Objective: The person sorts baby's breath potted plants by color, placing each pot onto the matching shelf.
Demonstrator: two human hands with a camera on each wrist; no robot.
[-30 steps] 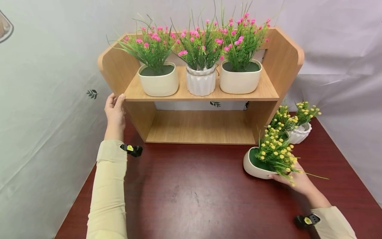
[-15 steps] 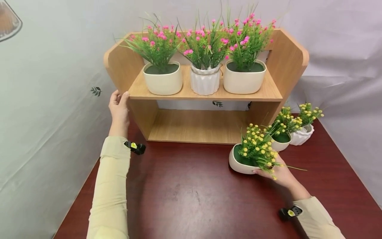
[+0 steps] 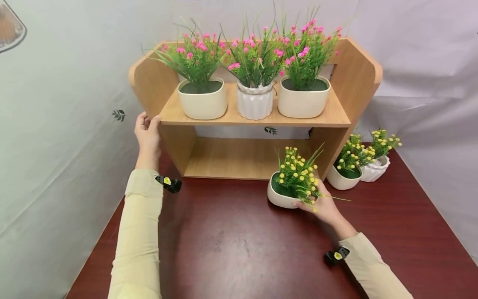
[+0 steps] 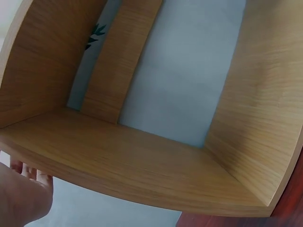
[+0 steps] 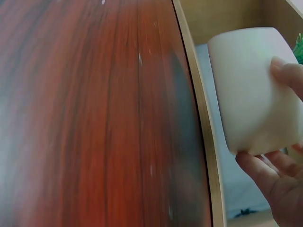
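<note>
My right hand (image 3: 321,204) holds a cream oval flowerpot (image 3: 280,198) of yellow flowers (image 3: 296,172), its rim tipped toward me. In the right wrist view the thumb presses the pot's side (image 5: 251,90) and the other fingers (image 5: 265,172) curl under its base. The pot is in front of the lower board (image 3: 231,158) of a wooden shelf (image 3: 257,124), near its right end. At the shelf's left side panel, my left hand (image 3: 147,137) grips the front edge, thumb in front; in the left wrist view its fingers (image 4: 28,172) wrap behind that panel.
On the upper board stand two cream pots (image 3: 203,104) and a white fluted pot (image 3: 255,101), all with pink flowers. Right of the shelf, a cream pot (image 3: 344,179) and a white pot (image 3: 375,169) of yellow flowers stand on the dark red table (image 3: 224,249).
My right hand has carried the yellow-flowered pot leftward and slightly away from me, from beside the other yellow flowers to before the lower board. My left hand keeps its grip on the shelf.
</note>
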